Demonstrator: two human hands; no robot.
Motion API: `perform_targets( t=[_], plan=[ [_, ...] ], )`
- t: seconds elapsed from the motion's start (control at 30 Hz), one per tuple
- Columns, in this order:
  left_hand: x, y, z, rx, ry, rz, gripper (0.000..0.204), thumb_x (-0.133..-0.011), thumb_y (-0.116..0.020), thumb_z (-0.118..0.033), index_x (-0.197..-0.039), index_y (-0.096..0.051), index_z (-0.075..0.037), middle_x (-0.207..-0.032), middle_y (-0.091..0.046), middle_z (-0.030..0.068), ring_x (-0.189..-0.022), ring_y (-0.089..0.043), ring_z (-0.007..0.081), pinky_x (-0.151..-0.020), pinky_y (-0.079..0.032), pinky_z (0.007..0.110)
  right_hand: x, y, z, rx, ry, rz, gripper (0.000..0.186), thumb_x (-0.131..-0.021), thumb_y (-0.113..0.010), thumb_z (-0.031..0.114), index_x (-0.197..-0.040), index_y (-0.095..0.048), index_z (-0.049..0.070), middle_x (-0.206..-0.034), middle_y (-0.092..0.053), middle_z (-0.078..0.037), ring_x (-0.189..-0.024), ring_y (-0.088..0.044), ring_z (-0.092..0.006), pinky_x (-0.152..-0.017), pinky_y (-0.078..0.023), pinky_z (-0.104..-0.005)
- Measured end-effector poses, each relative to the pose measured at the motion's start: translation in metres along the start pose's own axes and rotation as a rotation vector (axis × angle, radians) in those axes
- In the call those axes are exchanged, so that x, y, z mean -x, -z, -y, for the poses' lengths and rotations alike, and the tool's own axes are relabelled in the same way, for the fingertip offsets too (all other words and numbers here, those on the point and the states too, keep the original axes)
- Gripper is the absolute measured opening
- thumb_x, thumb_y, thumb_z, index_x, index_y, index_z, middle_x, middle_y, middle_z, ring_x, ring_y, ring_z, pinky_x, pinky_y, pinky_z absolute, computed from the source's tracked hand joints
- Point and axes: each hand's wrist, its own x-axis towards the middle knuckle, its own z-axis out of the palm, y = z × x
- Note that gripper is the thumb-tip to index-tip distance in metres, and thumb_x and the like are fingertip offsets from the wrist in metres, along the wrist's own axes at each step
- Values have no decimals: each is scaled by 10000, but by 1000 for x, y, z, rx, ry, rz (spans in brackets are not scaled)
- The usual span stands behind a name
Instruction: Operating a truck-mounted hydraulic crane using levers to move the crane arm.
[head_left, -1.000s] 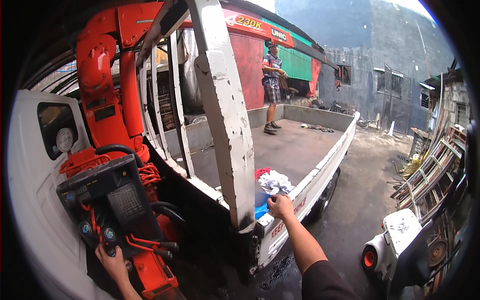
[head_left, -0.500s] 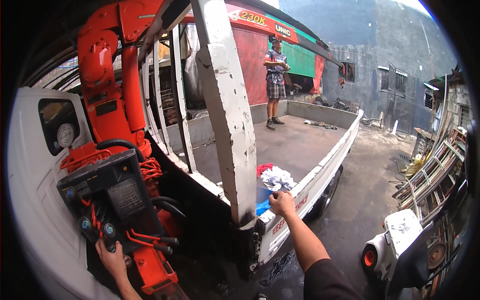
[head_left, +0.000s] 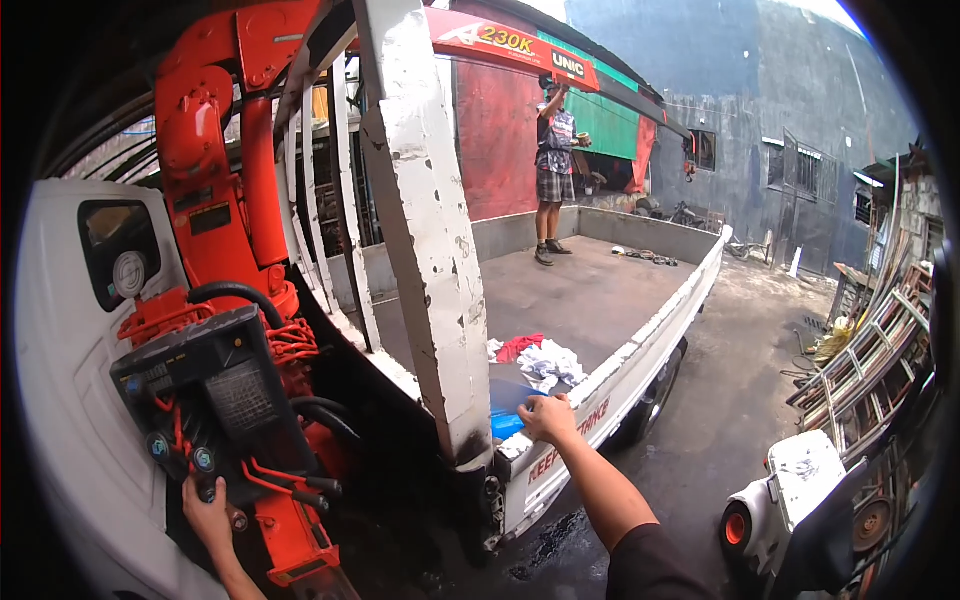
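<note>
My left hand (head_left: 210, 515) is closed around a black-knobbed control lever (head_left: 208, 490) at the lower end of the crane's control panel (head_left: 215, 375). Red levers with black grips (head_left: 305, 490) stick out just right of it. My right hand (head_left: 548, 418) rests on the white side rim (head_left: 625, 352) of the truck bed, its fingers curled over the top; the fingertips are partly hidden. Beside those fingers, in the bed's corner, lies something blue and sheet-like (head_left: 508, 405). White and red cloths (head_left: 545, 362) lie behind it on the bed floor.
A chipped white post (head_left: 425, 230) rises between my hands. Overhead stretches the red crane boom (head_left: 520, 45), its hook (head_left: 689, 170) at the far end. A person (head_left: 555, 170) stands in the bed. On the right are a white wheeled machine (head_left: 800, 480) and stacked ladders (head_left: 870, 370).
The person in the bed has raised one arm toward the boom beside their head. My view has shifted slightly, moving the post and panel left. Both my hands keep their places.
</note>
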Motion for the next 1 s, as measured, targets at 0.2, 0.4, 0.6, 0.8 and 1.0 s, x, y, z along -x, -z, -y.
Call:
perform_targets(
  t=[0.2,0.4,0.6,0.8,1.0],
  plan=[
    [-7,-3,-10,-121,77,-11,336,-773,-616,-66,-1082,-590,61,-1014,-646,247,-988,-624,428,-866,-465,489,-18,15,-8,134,68,258,396,-874,-525,437,-952,-746,118,-947,-740,-134,-943,-697,-296,-957,-448,-434],
    [1,-12,10,-188,71,-130,376,-831,-620,-119,-1165,-613,54,-1101,-659,252,-1048,-625,424,-907,-483,469,-8,12,-15,24,111,157,363,-889,-510,391,-916,-744,116,-857,-720,-165,-866,-679,-344,-927,-456,-430],
    [-4,-16,26,-208,91,-176,407,-847,-626,-149,-1200,-615,53,-1149,-658,251,-1082,-623,417,-933,-482,457,-9,12,-12,-73,121,68,358,-885,-522,373,-912,-746,96,-822,-716,-165,-817,-670,-353,-870,-470,-426],
    [-5,-17,33,-258,33,-210,398,-837,-627,-160,-1182,-623,38,-1120,-661,253,-1056,-625,427,-904,-485,476,-11,8,-14,-135,130,46,343,-881,-535,367,-903,-733,89,-806,-700,-174,-801,-649,-383,-819,-483,-438],
    [0,-25,4,-200,85,-131,335,-832,-617,-162,-1109,-632,26,-1030,-657,267,-982,-635,442,-833,-484,504,-37,39,-43,-1092,-13,-45,249,-926,-584,187,-1082,-689,24,-843,-698,-96,-800,-668,-162,-713,-513,-276]
  ],
)
